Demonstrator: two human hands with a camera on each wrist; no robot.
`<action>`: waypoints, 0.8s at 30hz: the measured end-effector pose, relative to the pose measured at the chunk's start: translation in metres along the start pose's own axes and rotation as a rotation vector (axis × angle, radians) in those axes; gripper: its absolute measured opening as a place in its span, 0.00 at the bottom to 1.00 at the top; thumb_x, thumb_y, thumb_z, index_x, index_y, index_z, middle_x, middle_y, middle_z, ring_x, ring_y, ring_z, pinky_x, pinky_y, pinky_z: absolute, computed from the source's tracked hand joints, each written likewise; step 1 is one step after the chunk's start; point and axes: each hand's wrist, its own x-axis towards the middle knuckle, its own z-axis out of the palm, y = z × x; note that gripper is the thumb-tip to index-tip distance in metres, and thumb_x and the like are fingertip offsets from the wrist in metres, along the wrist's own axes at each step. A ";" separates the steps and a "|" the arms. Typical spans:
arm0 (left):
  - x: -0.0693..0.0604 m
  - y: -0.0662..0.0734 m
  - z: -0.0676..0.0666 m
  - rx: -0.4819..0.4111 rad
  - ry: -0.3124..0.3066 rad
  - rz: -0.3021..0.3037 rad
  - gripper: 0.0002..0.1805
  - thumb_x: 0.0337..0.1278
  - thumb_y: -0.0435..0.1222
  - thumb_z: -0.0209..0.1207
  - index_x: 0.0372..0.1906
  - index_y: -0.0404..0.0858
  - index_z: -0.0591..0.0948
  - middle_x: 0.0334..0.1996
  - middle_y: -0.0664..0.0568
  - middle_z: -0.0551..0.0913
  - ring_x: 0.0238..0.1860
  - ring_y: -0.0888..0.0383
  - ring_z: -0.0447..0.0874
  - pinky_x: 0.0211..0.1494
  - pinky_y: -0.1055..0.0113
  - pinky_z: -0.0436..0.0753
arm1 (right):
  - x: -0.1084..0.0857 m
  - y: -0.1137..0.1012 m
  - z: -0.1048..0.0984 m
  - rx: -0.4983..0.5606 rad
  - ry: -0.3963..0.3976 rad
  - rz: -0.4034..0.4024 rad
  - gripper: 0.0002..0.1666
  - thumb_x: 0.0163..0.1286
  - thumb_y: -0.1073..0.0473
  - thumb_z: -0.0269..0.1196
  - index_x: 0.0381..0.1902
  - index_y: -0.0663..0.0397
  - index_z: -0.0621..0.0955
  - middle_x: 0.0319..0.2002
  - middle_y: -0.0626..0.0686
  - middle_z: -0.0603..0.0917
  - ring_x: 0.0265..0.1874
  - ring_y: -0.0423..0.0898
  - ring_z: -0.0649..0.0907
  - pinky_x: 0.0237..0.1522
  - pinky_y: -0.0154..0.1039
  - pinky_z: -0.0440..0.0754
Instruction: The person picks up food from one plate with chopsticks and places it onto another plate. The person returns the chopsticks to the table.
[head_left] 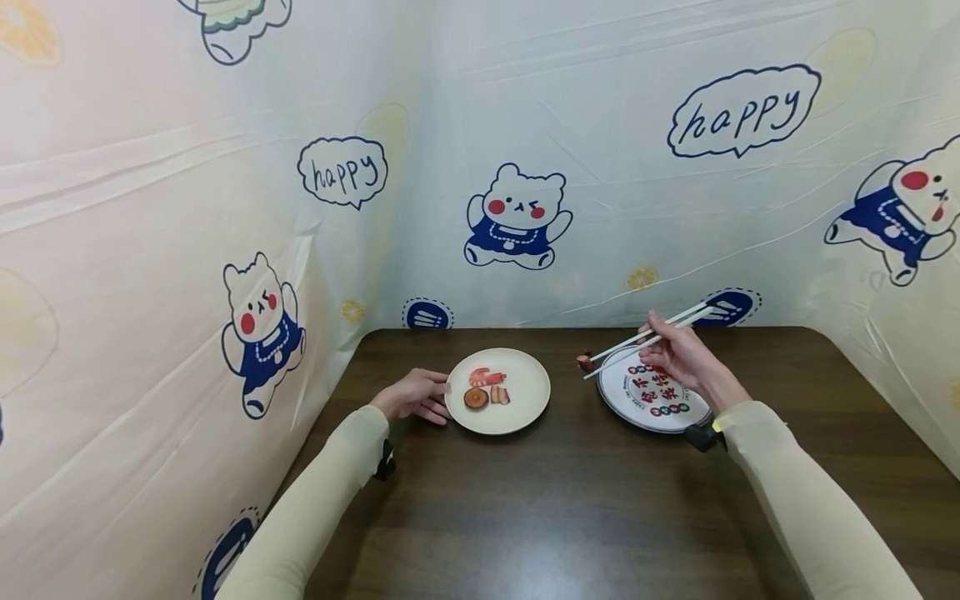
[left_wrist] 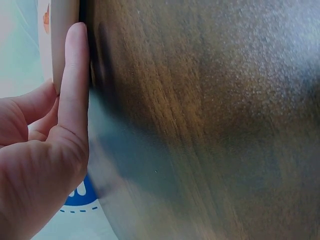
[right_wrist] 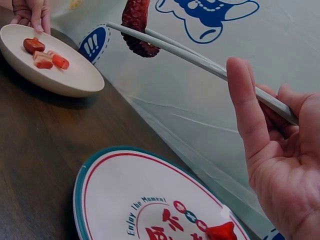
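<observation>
My left hand [head_left: 416, 395] pinches the left rim of a cream plate [head_left: 528, 400], thumb at the edge and one long finger straight along its underside in the left wrist view. On that plate lie pink-red shrimp-like food [head_left: 487, 377], a round brown piece [head_left: 476, 399] and a striped piece [head_left: 499, 395]. Over a printed white plate [head_left: 615, 387], my right hand [head_left: 682, 354] holds white chopsticks [head_left: 626, 343]. Between their tips is a dark red, suckered piece [right_wrist: 135, 30], off to the left of the printed plate. A red piece [right_wrist: 221, 231] lies on the printed plate in the right wrist view.
Both plates stand on a dark wooden table [head_left: 525, 517], with a strip of tabletop between them. A pale patterned sheet [head_left: 450, 125] hangs behind the table and along its left side.
</observation>
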 end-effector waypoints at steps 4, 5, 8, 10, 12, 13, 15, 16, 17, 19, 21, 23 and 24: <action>-0.001 0.001 0.000 -0.005 0.001 0.002 0.26 0.83 0.33 0.51 0.78 0.31 0.67 0.43 0.35 0.86 0.34 0.48 0.91 0.42 0.52 0.93 | 0.003 0.004 0.003 -0.009 -0.011 -0.006 0.26 0.89 0.52 0.45 0.42 0.67 0.82 0.31 0.61 0.88 0.26 0.50 0.91 0.33 0.39 0.92; -0.001 0.001 0.000 -0.006 -0.001 0.002 0.26 0.83 0.33 0.51 0.78 0.31 0.67 0.43 0.35 0.86 0.34 0.48 0.91 0.42 0.52 0.93 | 0.004 0.005 0.004 -0.009 -0.015 -0.008 0.27 0.89 0.53 0.45 0.42 0.67 0.82 0.31 0.61 0.88 0.26 0.50 0.91 0.33 0.39 0.92; -0.002 0.001 0.000 -0.004 -0.004 0.005 0.26 0.83 0.33 0.52 0.78 0.31 0.67 0.43 0.35 0.86 0.34 0.48 0.91 0.42 0.52 0.93 | 0.006 0.007 0.006 -0.009 -0.016 -0.006 0.27 0.89 0.53 0.44 0.41 0.66 0.83 0.31 0.61 0.88 0.25 0.50 0.91 0.33 0.39 0.92; -0.002 0.001 0.000 0.000 -0.006 0.007 0.27 0.83 0.33 0.51 0.78 0.30 0.66 0.43 0.35 0.86 0.34 0.48 0.91 0.42 0.52 0.93 | 0.007 0.009 0.007 -0.012 -0.019 -0.009 0.27 0.89 0.53 0.43 0.41 0.66 0.83 0.31 0.61 0.88 0.25 0.50 0.91 0.33 0.39 0.92; -0.002 0.001 0.000 0.000 -0.004 0.005 0.27 0.83 0.33 0.52 0.78 0.30 0.66 0.43 0.34 0.86 0.34 0.48 0.92 0.42 0.52 0.93 | 0.008 0.010 0.008 -0.021 -0.011 -0.011 0.27 0.89 0.53 0.44 0.41 0.66 0.83 0.30 0.61 0.88 0.25 0.49 0.90 0.33 0.38 0.92; -0.002 0.001 0.000 -0.002 -0.003 0.002 0.27 0.83 0.33 0.52 0.78 0.31 0.66 0.43 0.34 0.86 0.34 0.48 0.92 0.42 0.52 0.93 | 0.008 0.011 0.009 -0.029 -0.007 -0.013 0.27 0.89 0.53 0.44 0.41 0.65 0.83 0.30 0.61 0.88 0.25 0.49 0.90 0.33 0.38 0.92; -0.002 0.001 0.000 -0.003 -0.002 0.001 0.26 0.83 0.33 0.52 0.78 0.31 0.67 0.43 0.34 0.86 0.34 0.48 0.92 0.42 0.52 0.93 | 0.009 0.013 0.010 -0.032 -0.003 -0.012 0.26 0.89 0.53 0.45 0.41 0.66 0.83 0.30 0.61 0.88 0.25 0.49 0.90 0.33 0.38 0.92; -0.002 0.001 -0.001 -0.007 -0.001 -0.001 0.26 0.83 0.33 0.52 0.78 0.31 0.67 0.44 0.34 0.86 0.34 0.47 0.92 0.42 0.52 0.93 | 0.010 0.014 0.011 -0.031 0.000 -0.009 0.26 0.89 0.53 0.45 0.41 0.66 0.82 0.30 0.61 0.88 0.25 0.49 0.90 0.33 0.38 0.92; -0.002 0.001 -0.001 -0.008 0.000 -0.002 0.26 0.83 0.33 0.52 0.78 0.31 0.67 0.44 0.34 0.86 0.34 0.47 0.92 0.42 0.52 0.93 | 0.011 0.015 0.012 -0.036 0.010 -0.008 0.26 0.89 0.52 0.46 0.41 0.66 0.82 0.30 0.61 0.88 0.25 0.49 0.90 0.33 0.37 0.92; -0.002 0.001 -0.001 -0.005 0.002 -0.001 0.26 0.83 0.33 0.52 0.78 0.31 0.67 0.44 0.34 0.86 0.35 0.47 0.92 0.42 0.52 0.93 | 0.012 0.016 0.014 -0.044 0.023 -0.003 0.25 0.88 0.52 0.47 0.41 0.66 0.82 0.30 0.61 0.88 0.25 0.49 0.90 0.33 0.38 0.92; -0.002 0.001 -0.001 -0.005 0.003 -0.001 0.26 0.83 0.33 0.52 0.78 0.31 0.67 0.44 0.34 0.86 0.35 0.47 0.92 0.42 0.52 0.93 | 0.014 0.018 0.016 -0.050 0.036 0.002 0.24 0.88 0.52 0.48 0.41 0.65 0.82 0.30 0.61 0.88 0.25 0.49 0.90 0.33 0.38 0.92; -0.003 0.001 -0.001 -0.001 0.004 0.001 0.27 0.83 0.33 0.52 0.78 0.31 0.67 0.44 0.34 0.86 0.35 0.47 0.92 0.42 0.52 0.93 | 0.015 0.020 0.018 -0.062 0.050 0.010 0.24 0.88 0.51 0.49 0.41 0.64 0.82 0.30 0.60 0.88 0.25 0.48 0.90 0.33 0.38 0.92; -0.003 0.002 0.000 0.001 0.004 0.002 0.27 0.83 0.33 0.52 0.78 0.30 0.66 0.44 0.34 0.86 0.35 0.47 0.92 0.42 0.52 0.93 | 0.016 0.021 0.019 -0.064 0.054 0.012 0.23 0.88 0.51 0.50 0.40 0.64 0.82 0.30 0.59 0.88 0.25 0.48 0.90 0.33 0.38 0.92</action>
